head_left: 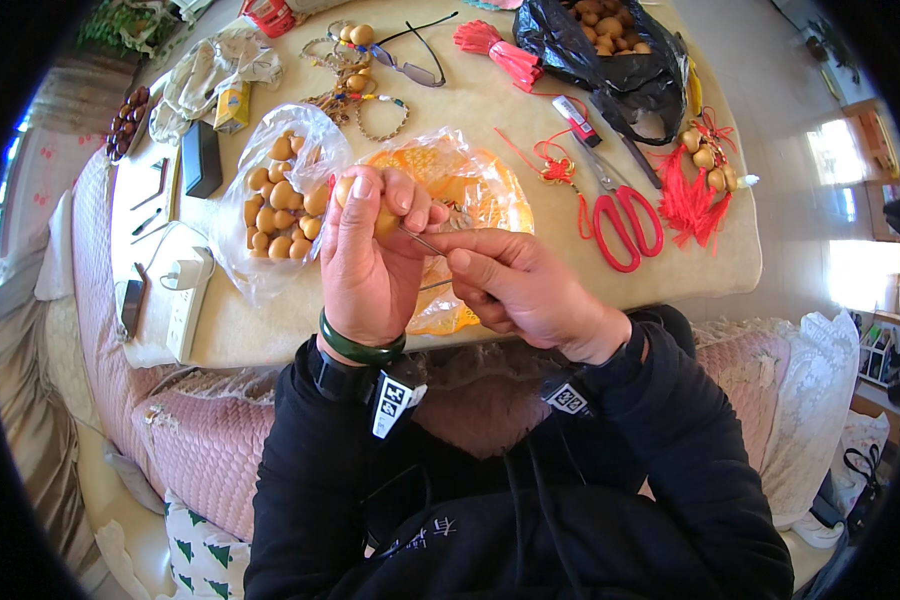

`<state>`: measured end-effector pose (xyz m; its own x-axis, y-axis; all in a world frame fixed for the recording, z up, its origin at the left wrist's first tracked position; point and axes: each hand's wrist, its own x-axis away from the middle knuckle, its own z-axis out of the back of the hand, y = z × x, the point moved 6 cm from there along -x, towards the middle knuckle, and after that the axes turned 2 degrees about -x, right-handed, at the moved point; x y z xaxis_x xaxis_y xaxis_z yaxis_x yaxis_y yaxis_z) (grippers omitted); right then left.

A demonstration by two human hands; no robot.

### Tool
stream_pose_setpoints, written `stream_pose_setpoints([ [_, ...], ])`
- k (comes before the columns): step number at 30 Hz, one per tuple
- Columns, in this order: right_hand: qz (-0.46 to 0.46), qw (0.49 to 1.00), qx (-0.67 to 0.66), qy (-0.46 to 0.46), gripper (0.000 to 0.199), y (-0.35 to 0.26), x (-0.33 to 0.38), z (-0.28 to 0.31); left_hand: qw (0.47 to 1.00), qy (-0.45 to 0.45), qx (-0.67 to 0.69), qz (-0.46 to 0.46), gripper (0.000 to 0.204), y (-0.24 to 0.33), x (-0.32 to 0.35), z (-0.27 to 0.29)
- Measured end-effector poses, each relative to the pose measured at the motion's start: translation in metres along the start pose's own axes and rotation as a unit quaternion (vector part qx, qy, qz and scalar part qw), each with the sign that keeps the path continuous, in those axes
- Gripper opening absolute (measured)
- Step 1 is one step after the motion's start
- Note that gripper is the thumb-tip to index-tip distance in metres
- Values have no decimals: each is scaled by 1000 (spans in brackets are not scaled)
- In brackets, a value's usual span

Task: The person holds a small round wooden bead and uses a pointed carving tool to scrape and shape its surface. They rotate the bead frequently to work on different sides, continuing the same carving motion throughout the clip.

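My left hand (370, 250), with a dark green bangle on its wrist, is closed around a small tan gourd (385, 222), partly covered by the fingers. My right hand (515, 285) pinches a thin metal needle-like rod (422, 241). Its far end meets the gourd's lower side; whether it goes in cannot be made out. Under both hands spreads a clear plastic bag with orange print (505, 205). Left of them, a clear bag (232, 262) holds several small tan gourds (285, 195). A red knotted cord (557, 170) lies to the right, beside red-handled scissors (625, 225).
At the back right stands a black plastic bag (550, 40) of gourds, near red tassels (685, 205) and a pink-red thread bundle (495, 50). Glasses (410, 65) and beaded bracelets (380, 118) lie at the back. A white power strip (183, 318) sits along the left edge.
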<state>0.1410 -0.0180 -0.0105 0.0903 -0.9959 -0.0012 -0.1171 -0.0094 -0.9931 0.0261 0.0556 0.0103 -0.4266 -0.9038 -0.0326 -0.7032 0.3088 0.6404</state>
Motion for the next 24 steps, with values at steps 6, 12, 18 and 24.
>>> stream_pose_setpoints([
  [6,187,953,231,51,32,-25,4,-1,996,82,-24,-22,14,-7,6,2],
  [12,-282,873,-389,-81,36,8,11,-12,992,-113,53,27,14,2,-2,-10],
  [18,44,997,62,-7,35,-11,-6,5,994,99,-52,19,13,-8,1,13],
  [24,176,903,390,45,35,-28,1,3,992,120,-46,12,18,-8,3,18],
])
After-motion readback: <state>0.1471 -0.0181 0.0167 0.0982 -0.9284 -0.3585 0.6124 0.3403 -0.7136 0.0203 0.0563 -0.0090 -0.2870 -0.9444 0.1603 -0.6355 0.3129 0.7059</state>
